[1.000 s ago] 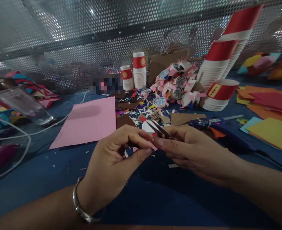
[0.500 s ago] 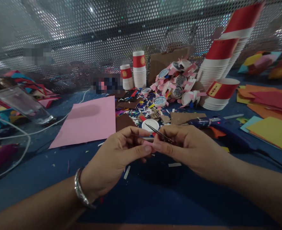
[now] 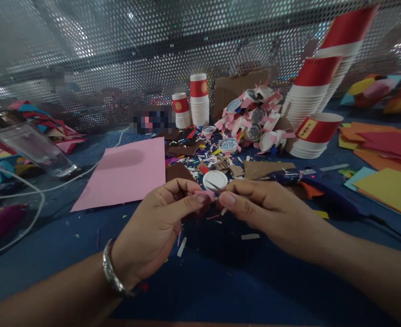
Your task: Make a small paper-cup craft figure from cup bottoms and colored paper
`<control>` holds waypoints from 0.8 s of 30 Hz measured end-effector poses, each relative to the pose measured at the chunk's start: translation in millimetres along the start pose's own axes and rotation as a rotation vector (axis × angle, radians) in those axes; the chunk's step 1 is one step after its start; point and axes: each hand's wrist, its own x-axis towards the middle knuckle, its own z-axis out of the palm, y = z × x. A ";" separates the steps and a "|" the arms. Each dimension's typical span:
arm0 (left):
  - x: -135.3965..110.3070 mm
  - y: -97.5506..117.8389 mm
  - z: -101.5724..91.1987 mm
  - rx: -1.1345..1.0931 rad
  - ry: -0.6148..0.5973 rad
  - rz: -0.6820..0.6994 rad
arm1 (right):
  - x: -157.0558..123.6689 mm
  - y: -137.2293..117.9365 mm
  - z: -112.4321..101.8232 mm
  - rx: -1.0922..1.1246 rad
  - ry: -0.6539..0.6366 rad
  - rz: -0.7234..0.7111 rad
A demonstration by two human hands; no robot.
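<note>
My left hand (image 3: 168, 213), with a silver bangle at its wrist, pinches a small piece of pink paper (image 3: 205, 194) between thumb and fingertips. In my right hand (image 3: 265, 209) is a pair of scissors (image 3: 214, 185); only the dark pointed blades show, and the fingers hide the handles. The blade tips point left, just above the pink piece. Behind the fingertips lies a white round disc (image 3: 215, 178) on the blue tabletop (image 3: 200, 290). To the left of it rests a large pink paper sheet (image 3: 129, 170).
Paper scraps (image 3: 217, 159) litter the middle. Behind stand a pile of cup pieces with pink tabs (image 3: 251, 113) and stacked red-and-white paper cups (image 3: 309, 91). A dark blue corded tool (image 3: 336, 195) and coloured paper (image 3: 391, 190) lie right; a glass (image 3: 37, 150) and white cable (image 3: 40, 213) lie left.
My hands have drawn slightly apart. The pink piece has shifted left with my left hand, and the scissors' tips sit lower and show less of the blades.
</note>
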 end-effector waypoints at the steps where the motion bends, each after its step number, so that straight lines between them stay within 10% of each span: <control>1: -0.5 -0.6 -0.3 0.003 0.003 0.011 | -0.1 -0.4 0.0 -0.060 -0.003 -0.014; 24: -4.3 -6.7 1.0 -0.002 -0.082 0.020 | -2.1 -1.1 1.8 -0.172 0.008 -0.026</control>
